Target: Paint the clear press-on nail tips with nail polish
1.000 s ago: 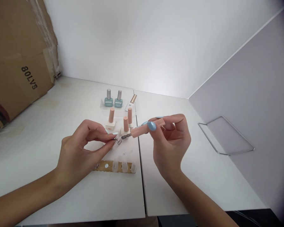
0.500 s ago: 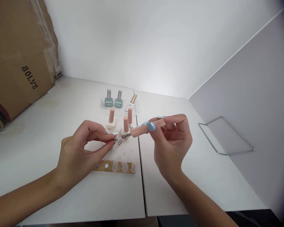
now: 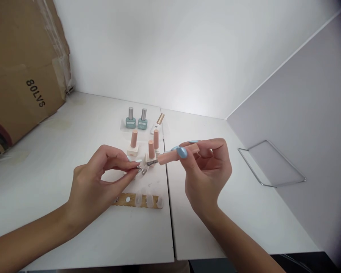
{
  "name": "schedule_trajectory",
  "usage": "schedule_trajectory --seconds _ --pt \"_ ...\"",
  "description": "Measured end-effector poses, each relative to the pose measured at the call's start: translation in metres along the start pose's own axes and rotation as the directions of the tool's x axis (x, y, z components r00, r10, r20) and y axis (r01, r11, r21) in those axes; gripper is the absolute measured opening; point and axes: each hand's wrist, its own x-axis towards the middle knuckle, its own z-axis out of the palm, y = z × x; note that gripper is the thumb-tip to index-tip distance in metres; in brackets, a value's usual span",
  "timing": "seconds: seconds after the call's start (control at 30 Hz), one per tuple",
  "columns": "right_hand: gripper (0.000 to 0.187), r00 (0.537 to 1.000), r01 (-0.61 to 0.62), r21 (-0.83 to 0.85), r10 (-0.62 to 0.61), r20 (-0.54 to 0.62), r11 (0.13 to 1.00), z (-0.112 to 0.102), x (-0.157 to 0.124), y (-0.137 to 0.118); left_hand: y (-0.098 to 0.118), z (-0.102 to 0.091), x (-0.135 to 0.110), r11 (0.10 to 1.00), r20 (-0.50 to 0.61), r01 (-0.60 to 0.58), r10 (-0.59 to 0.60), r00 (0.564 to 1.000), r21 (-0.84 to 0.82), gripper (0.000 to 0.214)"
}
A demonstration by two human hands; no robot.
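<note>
PLACE: nail-work area | peach-handled polish brush (image 3: 170,156) | square teal polish bottles (image 3: 130,122) | flat white bench (image 3: 31,182) | smooth white wall (image 3: 159,49)

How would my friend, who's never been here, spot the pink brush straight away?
Above the white table, find the right hand. It pinches the pink brush, pointing toward the left hand. Nearby pink caps stand upright on bottles, but this one tilts sideways in the air, its dark tip showing.

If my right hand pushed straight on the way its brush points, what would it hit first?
Held by the right hand, the brush would likely meet the small clear piece pinched in the left hand first; they may already touch, depth being unclear.
</note>
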Motion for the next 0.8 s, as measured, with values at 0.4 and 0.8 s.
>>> schedule_trajectory --seconds 0.4,0.8 --pt "0.030 1.000 -0.013 -0.029 0.013 0.010 1.000 -0.0009 0.0007 0.0001 0.0009 0.0007 0.0007 1.000 -0.008 -0.028 0.028 1.000 0.001 0.025" --pt "0.028 0.996 0.024 0.017 -0.026 0.084 1.000 0.0016 -0.0024 -0.0017 0.0056 0.0000 0.0048 0.984 0.064 0.078 -0.068 0.996 -0.157 0.031"
